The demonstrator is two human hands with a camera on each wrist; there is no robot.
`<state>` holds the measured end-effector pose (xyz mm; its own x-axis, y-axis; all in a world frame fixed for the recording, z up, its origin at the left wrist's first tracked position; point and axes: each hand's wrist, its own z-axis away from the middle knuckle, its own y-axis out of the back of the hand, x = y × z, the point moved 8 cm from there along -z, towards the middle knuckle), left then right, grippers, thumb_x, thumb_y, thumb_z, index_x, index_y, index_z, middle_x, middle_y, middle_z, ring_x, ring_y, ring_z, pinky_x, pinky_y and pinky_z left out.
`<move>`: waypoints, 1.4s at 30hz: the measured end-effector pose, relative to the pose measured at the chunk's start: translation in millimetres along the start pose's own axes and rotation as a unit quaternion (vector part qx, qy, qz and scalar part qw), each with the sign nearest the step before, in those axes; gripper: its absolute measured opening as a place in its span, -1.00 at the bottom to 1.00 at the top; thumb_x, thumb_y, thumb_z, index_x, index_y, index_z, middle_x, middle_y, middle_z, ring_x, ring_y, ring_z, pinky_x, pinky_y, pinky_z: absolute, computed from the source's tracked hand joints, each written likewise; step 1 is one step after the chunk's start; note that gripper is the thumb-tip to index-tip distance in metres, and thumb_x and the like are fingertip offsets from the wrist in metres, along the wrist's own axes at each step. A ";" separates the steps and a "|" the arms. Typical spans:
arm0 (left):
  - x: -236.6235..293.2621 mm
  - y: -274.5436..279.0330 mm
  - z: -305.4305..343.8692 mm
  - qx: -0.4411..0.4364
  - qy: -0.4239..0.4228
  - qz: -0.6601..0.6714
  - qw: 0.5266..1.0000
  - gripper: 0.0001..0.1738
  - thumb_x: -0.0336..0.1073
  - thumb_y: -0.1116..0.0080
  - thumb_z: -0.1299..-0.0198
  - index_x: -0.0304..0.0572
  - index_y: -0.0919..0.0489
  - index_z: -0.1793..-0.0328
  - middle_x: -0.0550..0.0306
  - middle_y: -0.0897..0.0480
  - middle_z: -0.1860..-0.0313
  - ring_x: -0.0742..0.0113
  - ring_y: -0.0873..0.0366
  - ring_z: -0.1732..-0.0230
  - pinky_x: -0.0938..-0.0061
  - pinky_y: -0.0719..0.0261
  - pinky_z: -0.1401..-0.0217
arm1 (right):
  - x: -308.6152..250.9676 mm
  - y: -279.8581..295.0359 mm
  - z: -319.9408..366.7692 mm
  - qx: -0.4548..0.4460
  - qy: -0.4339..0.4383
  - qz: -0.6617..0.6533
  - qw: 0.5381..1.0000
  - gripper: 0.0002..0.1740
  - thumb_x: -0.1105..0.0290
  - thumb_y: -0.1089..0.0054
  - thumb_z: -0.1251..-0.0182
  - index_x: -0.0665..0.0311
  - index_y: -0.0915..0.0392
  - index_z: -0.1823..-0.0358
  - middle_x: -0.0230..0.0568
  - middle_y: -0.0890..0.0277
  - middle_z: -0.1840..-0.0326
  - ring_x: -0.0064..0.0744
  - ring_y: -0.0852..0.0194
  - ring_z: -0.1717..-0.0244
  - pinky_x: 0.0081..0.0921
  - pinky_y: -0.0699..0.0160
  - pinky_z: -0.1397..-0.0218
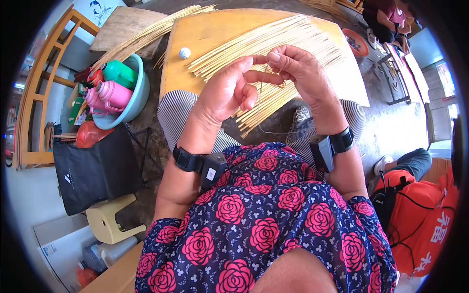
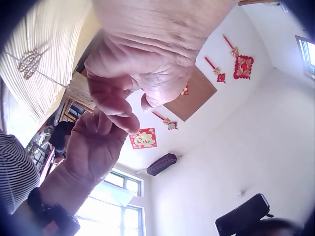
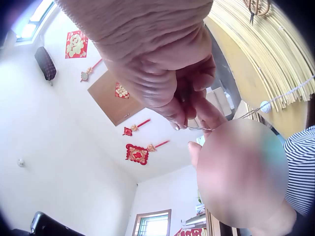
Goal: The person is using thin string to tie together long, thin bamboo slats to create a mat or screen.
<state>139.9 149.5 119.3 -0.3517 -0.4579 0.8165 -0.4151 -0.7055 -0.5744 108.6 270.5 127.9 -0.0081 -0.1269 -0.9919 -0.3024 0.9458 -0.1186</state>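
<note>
A thin pale cord (image 1: 261, 95) hangs in a long loop between the two hands, above the sticks. The right hand (image 1: 307, 73) pinches it between thumb and fingertips; a short twisted stretch of cord (image 3: 199, 128) shows at those tips in the right wrist view. The left hand (image 1: 227, 90) has its fingers bent round the cord, with its fingertips close against the right hand's. In the left wrist view a small looped brown piece (image 2: 30, 64) hangs on the cord in front of the sticks. Exactly how the left fingertips meet the cord is partly hidden.
Thin pale sticks (image 1: 273, 41) lie across a wooden table (image 1: 188, 31), near a small white ball (image 1: 184, 52). At left stands a blue basin (image 1: 141, 93) with flasks, beside a black bag (image 1: 100, 171). A red bag (image 1: 420, 210) is at right; another person (image 1: 391, 19) sits beyond.
</note>
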 end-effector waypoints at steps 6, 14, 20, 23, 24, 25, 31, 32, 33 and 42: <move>-20.9 12.0 9.3 0.008 0.064 -0.028 0.998 -0.59 -0.13 0.18 -0.40 -0.39 -0.46 -0.03 -0.15 -0.66 0.28 0.59 -0.36 0.75 0.77 -0.35 0.72 | 2.6 11.3 1.4 0.039 0.005 -0.025 0.999 -0.73 0.15 -0.26 -0.28 0.23 -0.61 0.30 -0.51 -0.48 0.44 -0.77 -0.26 0.44 -0.80 -0.24 0.37; -18.2 10.1 14.0 0.018 0.047 -0.042 0.998 -0.75 -0.25 -0.06 -0.32 -0.35 -0.49 0.10 0.29 -0.40 0.64 0.63 -0.26 0.74 0.81 -0.24 0.74 | 16.5 22.2 3.0 0.043 0.000 -0.071 0.997 -0.69 0.09 -0.23 -0.29 0.21 -0.59 0.28 -0.54 -0.44 0.45 -0.79 -0.28 0.41 -0.81 -0.25 0.33; -20.6 21.6 10.7 0.068 0.044 -0.072 0.994 -0.80 -0.28 -0.09 -0.31 -0.29 -0.52 0.14 0.18 -0.59 0.55 0.64 -0.38 0.71 0.79 -0.30 0.71 | 14.8 30.6 4.0 0.084 0.027 -0.037 0.995 -0.71 0.10 -0.20 -0.32 0.19 -0.58 0.28 -0.52 -0.44 0.45 -0.78 -0.29 0.42 -0.81 -0.24 0.37; -24.8 32.1 11.7 0.118 0.043 -0.101 0.987 -0.81 -0.24 -0.14 -0.28 -0.23 -0.53 0.16 0.20 -0.59 0.51 0.65 -0.37 0.70 0.82 -0.25 0.70 | 12.9 27.9 7.2 0.047 -0.003 -0.086 0.995 -0.73 0.13 -0.16 -0.36 0.19 -0.55 0.27 -0.46 -0.50 0.43 -0.76 -0.33 0.45 -0.84 -0.24 0.44; -27.5 34.7 11.3 0.127 0.038 -0.105 0.986 -0.81 -0.24 -0.15 -0.27 -0.22 -0.54 0.17 0.21 -0.59 0.51 0.65 -0.37 0.69 0.81 -0.25 0.69 | 13.7 25.7 8.1 0.041 -0.008 -0.117 0.992 -0.74 0.14 -0.14 -0.37 0.19 -0.54 0.27 -0.41 -0.54 0.40 -0.75 -0.36 0.45 -0.86 -0.24 0.47; -30.7 36.9 10.6 0.137 0.034 -0.109 0.984 -0.81 -0.23 -0.16 -0.27 -0.21 -0.54 0.17 0.22 -0.60 0.51 0.65 -0.37 0.69 0.81 -0.25 0.68 | 14.4 22.8 9.0 0.036 -0.014 -0.149 0.988 -0.75 0.15 -0.13 -0.38 0.18 -0.52 0.27 -0.37 -0.57 0.36 -0.74 -0.38 0.46 -0.87 -0.23 0.49; -31.4 39.0 6.5 0.158 0.001 -0.146 0.977 -0.82 -0.24 -0.19 -0.24 -0.20 -0.57 0.18 0.26 -0.62 0.42 0.65 -0.43 0.61 0.79 -0.28 0.59 | 1.7 10.9 14.5 0.036 0.042 -0.139 0.989 -0.77 0.20 -0.08 -0.41 0.21 -0.48 0.29 -0.14 -0.64 0.10 -0.71 -0.52 0.48 -0.89 -0.22 0.59; -32.3 40.9 5.1 0.157 -0.003 -0.151 0.976 -0.82 -0.25 -0.20 -0.23 -0.20 -0.58 0.18 0.27 -0.63 0.40 0.65 -0.45 0.59 0.78 -0.29 0.57 | -0.9 12.2 14.6 0.043 0.061 -0.103 0.992 -0.76 0.20 -0.08 -0.41 0.22 -0.48 0.29 -0.11 -0.63 0.06 -0.71 -0.54 0.49 -0.89 -0.22 0.60; -32.7 41.1 5.1 0.157 0.000 -0.148 0.976 -0.82 -0.25 -0.20 -0.23 -0.20 -0.59 0.18 0.27 -0.63 0.39 0.64 -0.45 0.58 0.78 -0.30 0.56 | -1.6 11.7 14.6 0.036 0.070 -0.071 0.994 -0.77 0.20 -0.08 -0.41 0.22 -0.48 0.29 -0.12 -0.63 0.06 -0.71 -0.54 0.50 -0.88 -0.22 0.60; -33.5 38.5 4.5 0.154 0.018 -0.109 0.982 -0.83 -0.28 -0.19 -0.22 -0.23 -0.61 0.16 0.25 -0.62 0.44 0.59 -0.51 0.52 0.77 -0.39 0.49 | -1.2 19.7 13.2 0.040 0.054 -0.028 0.997 -0.78 0.24 -0.09 -0.40 0.25 -0.51 0.29 -0.20 -0.64 0.09 -0.73 -0.52 0.54 -0.85 -0.26 0.58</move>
<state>139.4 135.3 70.1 -0.3136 -0.2619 0.9127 -0.2116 -0.9178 -0.3360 115.3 293.2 126.1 -0.0967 -0.2072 -0.9735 -0.2273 0.9568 -0.1811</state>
